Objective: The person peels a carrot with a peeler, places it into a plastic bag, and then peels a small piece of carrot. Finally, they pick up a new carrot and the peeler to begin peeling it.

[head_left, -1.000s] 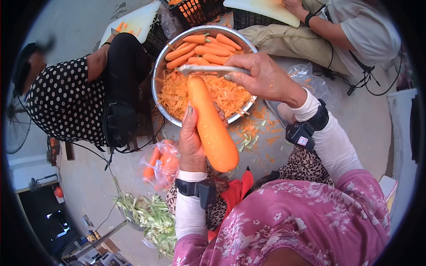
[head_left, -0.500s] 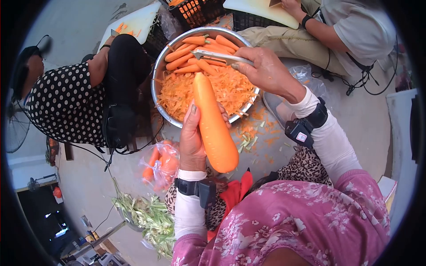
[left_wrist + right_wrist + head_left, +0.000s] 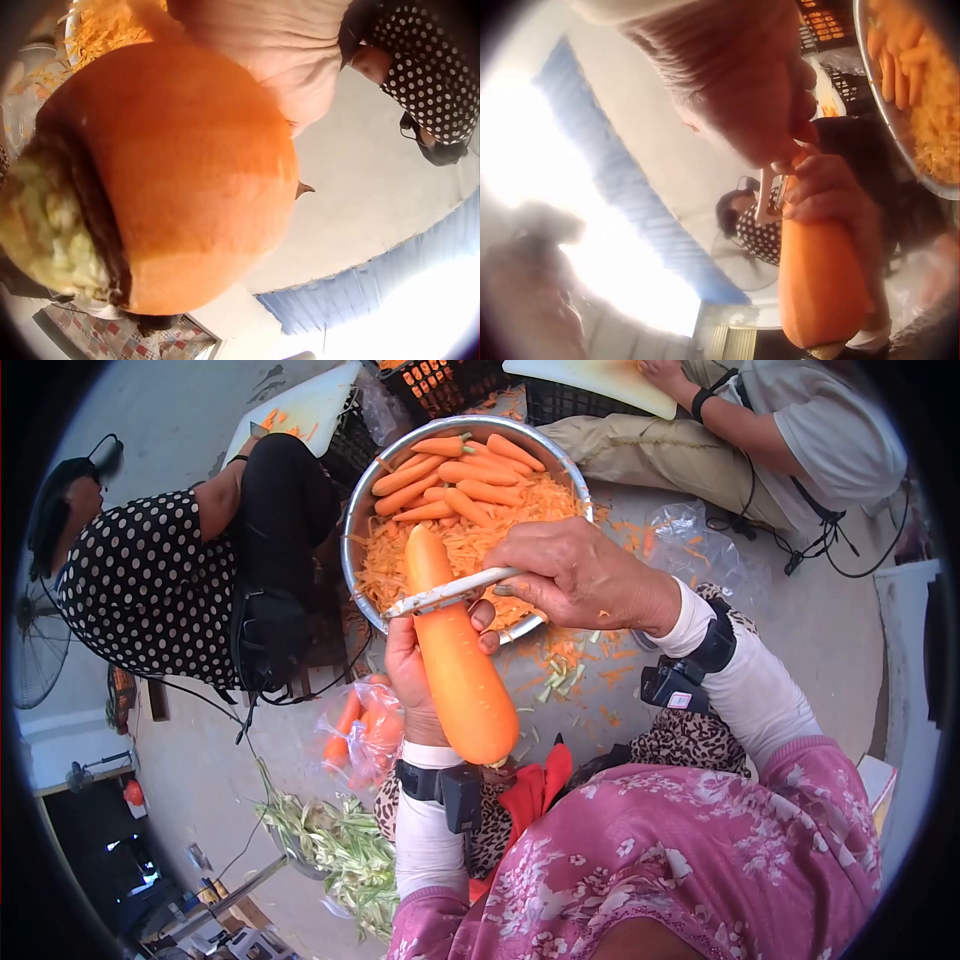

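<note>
A large carrot [image 3: 462, 670] stands tilted in the left hand [image 3: 412, 670], whose fingers and thumb curl round its sides. The right hand [image 3: 588, 575] grips the handle of a pale peeler [image 3: 440, 594], and the peeler lies across the carrot's upper half. In the left wrist view the carrot's thick end [image 3: 180, 180], with its greenish stub, hides most of the left hand [image 3: 277, 52]. The right wrist view has the peeler [image 3: 769, 196] against the carrot [image 3: 821, 281], below the right hand [image 3: 742, 97], with the left hand's fingers [image 3: 821, 191] round the carrot.
Beyond the hands, a metal basin [image 3: 352, 575] holds peelings and several carrots [image 3: 480, 492]. A bag of carrots [image 3: 362, 735] and leafy scraps [image 3: 345, 850] lie on the left. Two people sit at cutting boards [image 3: 600, 382] near black crates [image 3: 440, 385]. A plastic bag [image 3: 700, 550] lies right.
The right hand and peeler, lifted over the basin half a second ago, have come down and towards the body onto the carrot. The carrot and left hand have shifted slightly left.
</note>
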Motion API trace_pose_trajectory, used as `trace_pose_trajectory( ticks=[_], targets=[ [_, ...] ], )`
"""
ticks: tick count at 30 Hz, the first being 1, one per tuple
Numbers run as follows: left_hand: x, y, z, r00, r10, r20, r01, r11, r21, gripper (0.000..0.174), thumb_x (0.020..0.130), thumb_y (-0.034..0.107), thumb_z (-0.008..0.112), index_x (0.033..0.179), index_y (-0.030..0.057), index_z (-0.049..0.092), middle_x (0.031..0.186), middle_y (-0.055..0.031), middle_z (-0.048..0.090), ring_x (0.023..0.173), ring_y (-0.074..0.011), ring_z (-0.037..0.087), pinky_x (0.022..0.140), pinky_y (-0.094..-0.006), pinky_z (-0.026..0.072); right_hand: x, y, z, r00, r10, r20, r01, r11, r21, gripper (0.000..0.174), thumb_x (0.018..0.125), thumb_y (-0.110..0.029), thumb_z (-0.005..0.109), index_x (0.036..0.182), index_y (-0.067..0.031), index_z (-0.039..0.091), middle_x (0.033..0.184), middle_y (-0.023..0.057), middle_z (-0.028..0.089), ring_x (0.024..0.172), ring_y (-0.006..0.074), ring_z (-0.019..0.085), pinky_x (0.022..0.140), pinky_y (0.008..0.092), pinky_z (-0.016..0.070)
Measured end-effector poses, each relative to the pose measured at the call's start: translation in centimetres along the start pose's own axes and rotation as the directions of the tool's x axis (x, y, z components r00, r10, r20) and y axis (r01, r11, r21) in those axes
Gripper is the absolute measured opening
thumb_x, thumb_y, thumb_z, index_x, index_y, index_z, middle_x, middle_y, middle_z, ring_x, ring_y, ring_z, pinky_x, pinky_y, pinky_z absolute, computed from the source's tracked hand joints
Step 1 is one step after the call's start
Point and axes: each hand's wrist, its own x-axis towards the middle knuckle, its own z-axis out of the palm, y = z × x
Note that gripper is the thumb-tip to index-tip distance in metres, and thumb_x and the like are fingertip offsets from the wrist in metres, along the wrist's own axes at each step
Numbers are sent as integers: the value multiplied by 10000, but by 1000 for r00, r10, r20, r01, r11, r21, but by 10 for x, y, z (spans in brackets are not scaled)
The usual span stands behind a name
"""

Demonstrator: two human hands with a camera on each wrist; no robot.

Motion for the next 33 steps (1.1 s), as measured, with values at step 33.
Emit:
trace_pose_trajectory(
  ticks=[33],
  targets=[
    [2,-6,2,998,-56,14,55,995,81,398,972,372,413,1144,24,501,907,-141,548,805,-268,556,703,-400,522,16,46,-2,926,230,-298,-326,887,-328,140,823,-130,589,899,-15,611,729,163,593,706,359,588,623,432,461]
  ],
)
